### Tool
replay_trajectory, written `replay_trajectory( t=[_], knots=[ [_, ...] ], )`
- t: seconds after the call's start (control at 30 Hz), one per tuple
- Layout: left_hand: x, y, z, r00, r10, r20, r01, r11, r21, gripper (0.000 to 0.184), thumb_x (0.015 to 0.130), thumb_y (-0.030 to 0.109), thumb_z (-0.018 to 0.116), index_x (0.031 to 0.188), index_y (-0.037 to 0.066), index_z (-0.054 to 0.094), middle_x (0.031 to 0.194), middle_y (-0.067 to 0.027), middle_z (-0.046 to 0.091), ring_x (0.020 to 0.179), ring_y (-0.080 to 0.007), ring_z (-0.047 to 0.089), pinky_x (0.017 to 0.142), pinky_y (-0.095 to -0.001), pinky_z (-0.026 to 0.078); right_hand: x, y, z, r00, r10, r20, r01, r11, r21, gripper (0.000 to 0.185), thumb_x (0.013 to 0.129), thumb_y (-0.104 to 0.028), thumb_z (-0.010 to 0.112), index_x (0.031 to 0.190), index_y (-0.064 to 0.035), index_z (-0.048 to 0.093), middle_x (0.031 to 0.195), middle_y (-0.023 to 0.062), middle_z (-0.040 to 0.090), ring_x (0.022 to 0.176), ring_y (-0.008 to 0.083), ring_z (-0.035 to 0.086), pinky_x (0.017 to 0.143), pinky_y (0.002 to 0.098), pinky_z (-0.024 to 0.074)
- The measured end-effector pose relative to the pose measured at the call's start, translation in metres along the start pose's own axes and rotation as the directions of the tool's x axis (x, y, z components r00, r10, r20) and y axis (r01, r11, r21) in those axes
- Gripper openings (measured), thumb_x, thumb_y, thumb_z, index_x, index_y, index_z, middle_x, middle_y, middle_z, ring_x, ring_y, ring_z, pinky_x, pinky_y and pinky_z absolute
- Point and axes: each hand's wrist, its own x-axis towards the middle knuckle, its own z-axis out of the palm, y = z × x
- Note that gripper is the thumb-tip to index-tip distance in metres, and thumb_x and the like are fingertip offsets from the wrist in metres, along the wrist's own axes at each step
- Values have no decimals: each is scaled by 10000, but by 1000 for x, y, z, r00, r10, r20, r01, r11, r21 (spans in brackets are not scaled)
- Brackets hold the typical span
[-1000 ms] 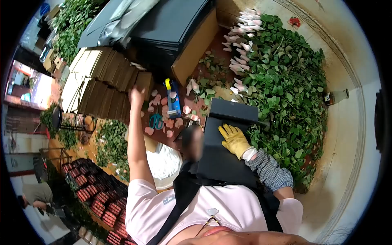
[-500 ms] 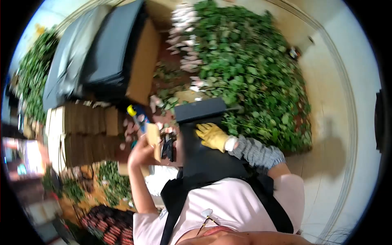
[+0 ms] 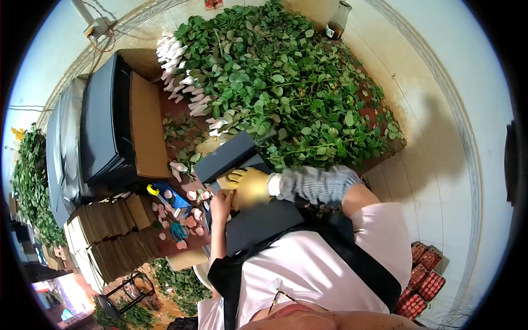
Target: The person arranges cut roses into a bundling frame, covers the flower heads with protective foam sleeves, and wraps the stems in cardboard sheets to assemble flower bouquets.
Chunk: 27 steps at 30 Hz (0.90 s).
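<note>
My bare left hand [image 3: 221, 205] is at the edge of a tan cardboard piece [image 3: 223, 180], its fingertips closed and close to the glove; the grip is partly hidden. My right hand [image 3: 250, 188], in a yellow glove with a striped sleeve above it, lies flat over the cardboard with fingers stretched to the left. Under and around both hands is dark grey sheet material, with one folded panel [image 3: 225, 158] beyond them and another dark panel [image 3: 263, 224] against my body.
Leafy rose stems [image 3: 286, 93] with pale wrapped heads [image 3: 190, 91] cover the far table. To the left are stacked dark sheets [image 3: 102, 121], cardboard bundles [image 3: 113, 223], a blue tool with a yellow end [image 3: 169, 196], teal scissors [image 3: 179, 231] and loose petals. A glass bottle [image 3: 337, 22] stands behind.
My left hand has brought the cardboard piece rightward and down onto the dark sheet. My gloved right hand has moved left over it. The view has turned, and the dark panel is tilted.
</note>
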Motion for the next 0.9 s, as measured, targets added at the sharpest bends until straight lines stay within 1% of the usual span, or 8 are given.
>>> replay_trajectory(
  t=[0.1, 0.17, 0.27, 0.37, 0.47, 0.57, 0.77, 0.9],
  knots=[
    [-2, 19, -33, 989, 20, 145, -70, 935, 346, 419, 937, 378, 656, 908, -39, 675, 775, -214, 697, 738, -295, 709, 677, -384, 550, 19, -2, 35, 999, 53, 3, -52, 989, -140, 1166, 628, -478, 846, 1553, -111, 239, 1598, 149, 266, 1457, 351, 276, 1133, 493, 308],
    [-19, 56, -67, 875, 64, 480, 198, 857, -475, 412, 1017, 364, 542, 1013, -39, 629, 982, -150, 718, 934, -231, 704, 794, -355, 565, 21, -5, 34, 991, 97, 90, -74, 969, -236, 1140, 650, -469, 825, 1557, -116, 231, 1614, 135, 243, 1476, 334, 249, 1133, 503, 293],
    [-45, 80, -65, 388, 488, 782, 182, 792, -583, 571, 1018, 413, 523, 1361, -44, 502, 1297, -185, 612, 1186, -267, 601, 1021, -377, 471, 30, 5, 70, 991, 69, -113, -82, 991, -106, 1019, 735, -433, 737, 1561, -129, 224, 1623, 144, 223, 1485, 341, 229, 1132, 554, 260],
    [-70, 77, -9, 636, 183, 750, -358, 931, 76, 616, 977, 469, 569, 1389, 17, 493, 1345, -242, 559, 1278, -356, 516, 1060, -388, 404, 38, 2, 86, 986, 109, -122, -128, 979, -158, 944, 779, -417, 674, 1562, -140, 227, 1620, 149, 227, 1478, 354, 239, 1132, 556, 252],
    [-67, 103, -29, 608, 393, 690, -345, 913, -217, 491, 963, 458, 586, 1145, 3, 624, 1188, -276, 607, 1079, -372, 607, 918, -433, 470, 19, -3, 55, 983, 76, -165, -102, 982, -157, 828, 816, -437, 590, 1528, -137, 293, 1597, 143, 273, 1448, 340, 286, 1087, 555, 289],
    [-51, 125, -49, 934, 122, 337, -252, 892, 376, 316, 959, 341, 557, 903, 73, 714, 781, -203, 688, 754, -351, 697, 697, -470, 547, 27, 1, 56, 992, 76, -105, -80, 996, -39, 989, 709, -536, 692, 1527, -138, 304, 1591, 139, 293, 1455, 324, 287, 1086, 531, 311],
    [-23, 73, -13, 927, 82, 366, -295, 761, 577, 361, 931, 428, 580, 914, 81, 680, 794, -162, 708, 750, -346, 704, 655, -463, 553, 1, -3, -3, 998, 65, -24, -64, 997, 33, 637, 862, -243, 634, 1457, -116, 444, 1534, 116, 406, 1409, 282, 386, 1055, 415, 407],
    [-25, 83, -13, 941, 50, 334, -242, 791, 562, 321, 923, 445, 594, 977, 149, 708, 771, -147, 708, 727, -337, 701, 648, -450, 555, -40, 41, -42, 955, -173, -242, 280, 246, 928, 434, 979, -307, 609, 1328, -52, 570, 1294, 134, 616, 1197, 179, 567, 1007, 325, 455]
  ],
)
